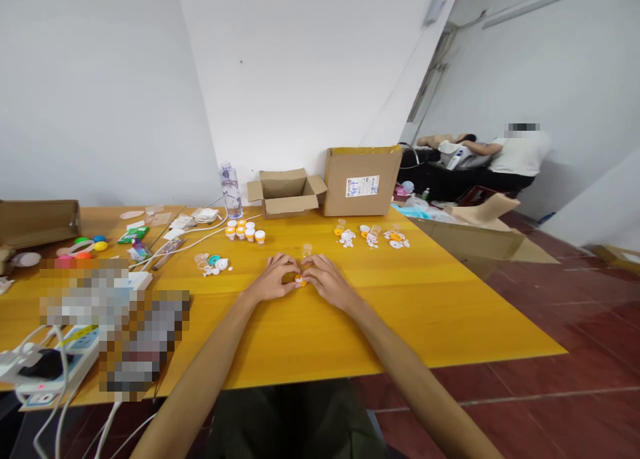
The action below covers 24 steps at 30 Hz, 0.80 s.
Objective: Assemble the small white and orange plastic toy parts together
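Head cam: both sets of fingertips pinched together around a tiny orange piece on the yellow table, left hand and right hand touching. A clear little cup sits just behind, orange-capped vials farther left.

1. The small orange part is mostly covered by the left hand and right hand; its shape cannot be determined.
2. The power strip is cut off by the left picture edge.
3. A pixelated area conceals the items beneath it.
4. The loose parts are too small to identify.
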Motion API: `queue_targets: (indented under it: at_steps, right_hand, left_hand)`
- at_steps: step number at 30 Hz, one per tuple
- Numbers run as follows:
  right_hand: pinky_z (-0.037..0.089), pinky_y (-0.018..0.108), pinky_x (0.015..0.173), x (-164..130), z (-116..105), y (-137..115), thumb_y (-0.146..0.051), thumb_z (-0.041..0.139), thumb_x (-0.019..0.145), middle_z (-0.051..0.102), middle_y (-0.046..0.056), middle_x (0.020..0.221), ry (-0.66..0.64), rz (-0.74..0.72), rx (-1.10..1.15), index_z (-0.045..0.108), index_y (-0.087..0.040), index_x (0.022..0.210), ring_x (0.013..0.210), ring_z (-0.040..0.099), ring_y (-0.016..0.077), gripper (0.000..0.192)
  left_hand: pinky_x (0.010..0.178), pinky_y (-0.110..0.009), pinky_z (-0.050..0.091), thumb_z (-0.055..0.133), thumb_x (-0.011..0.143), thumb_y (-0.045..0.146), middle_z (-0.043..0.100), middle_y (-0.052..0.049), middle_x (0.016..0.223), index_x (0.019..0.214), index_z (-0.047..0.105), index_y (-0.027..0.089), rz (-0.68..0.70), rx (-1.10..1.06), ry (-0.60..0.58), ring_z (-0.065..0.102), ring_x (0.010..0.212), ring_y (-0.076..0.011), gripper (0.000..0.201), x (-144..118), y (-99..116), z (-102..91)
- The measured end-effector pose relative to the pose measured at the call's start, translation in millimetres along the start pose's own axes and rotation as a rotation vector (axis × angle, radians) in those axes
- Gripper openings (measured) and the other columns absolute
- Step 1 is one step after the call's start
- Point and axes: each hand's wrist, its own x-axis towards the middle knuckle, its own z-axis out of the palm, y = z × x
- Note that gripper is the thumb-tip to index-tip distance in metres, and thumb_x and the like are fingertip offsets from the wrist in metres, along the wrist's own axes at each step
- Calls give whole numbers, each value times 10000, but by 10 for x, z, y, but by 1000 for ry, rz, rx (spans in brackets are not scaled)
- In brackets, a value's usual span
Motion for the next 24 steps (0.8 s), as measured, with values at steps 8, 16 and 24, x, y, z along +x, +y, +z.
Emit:
queue_targets:
  at_steps: [8, 16, 24]
  right_hand:
    - [480, 385, 863, -7, -9, 1, -119, 523, 922, 620, 84, 1096, 7, -3, 4, 685, -237, 866, 1030, 561, 224, 208]
    - [483, 387, 860, -7, 2, -5, -96, 524, 910, 618, 90, 1094, 6, -3, -9, 669, -229, 863, 1035, 563, 228, 203]
    - [475, 396, 878, -7, -10, -30, -96, 520, 907, 607, 83, 1100, -6, 3, -17, 658, -235, 873, 1047, 545, 231, 199]
  left_hand:
    - [1017, -432, 342, 629, 858, 328, 598, -45, 1134, 1000, 691, 268, 12, -6, 2, 475, 1123, -251, 166, -4, -11, 12]
    - [1011, -432, 343, 629, 859, 323, 597, -43, 1131, 1010, 694, 271, 30, -15, 17, 468, 1123, -250, 173, -3, -34, 32]
    - [1009, -442, 347, 622, 859, 316, 597, -41, 1141, 1024, 688, 280, 21, -3, 9, 469, 1121, -251, 181, -1, -23, 27]
